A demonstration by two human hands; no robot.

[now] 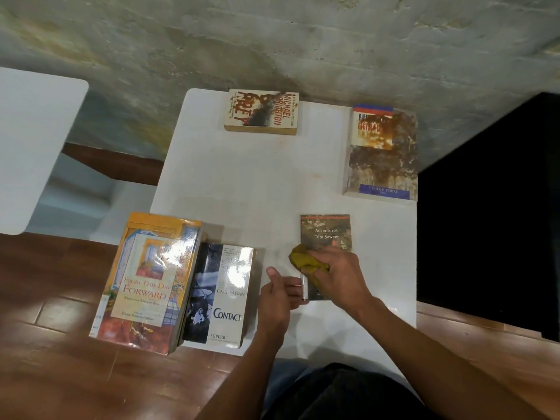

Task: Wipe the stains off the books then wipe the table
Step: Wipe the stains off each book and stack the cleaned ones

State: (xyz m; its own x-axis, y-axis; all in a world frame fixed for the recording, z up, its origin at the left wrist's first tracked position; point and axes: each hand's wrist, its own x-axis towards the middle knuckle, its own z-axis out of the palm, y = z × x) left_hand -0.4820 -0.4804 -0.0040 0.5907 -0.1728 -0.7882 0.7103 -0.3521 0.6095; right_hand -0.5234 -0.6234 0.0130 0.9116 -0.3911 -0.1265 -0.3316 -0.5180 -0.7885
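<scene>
- Nearest the camera, a dark-clothed lap and two bare forearms reach up over the near edge of the white table [242,177];
- The right hand [339,277] is curled round a bunched mustard-yellow cloth [304,260] and presses it onto the lower half of the Tom Sawyer book [325,231]; the cloth hangs partly over the book's left edge;
- The left hand [280,294] lies against that book's near left edge, fingers bent round it and thumb raised, steadying it flat on the table;
- The Tom Sawyer book sits right of the table's middle, near the front; its dark cover reads upright to the camera;
- At the near left corner, a tall stack topped by From This Day Forward [148,283] overhangs the table edge; just beside it on the right lies Contact [221,295], both with glossy covers;
- At the far edge, the Prey paperback [262,112] lies turned sideways, a dark brown smear across its cover;
- At the far right corner, a large blue-banded book [381,153] lies flat, heavily blotched with brown stains;
- Faint smudges mark the tabletop between the books;
- Around the table: a wooden floor [45,298], a rough grey wall [272,40], a second white surface [33,147] at left, a black block [500,207] at right.
</scene>
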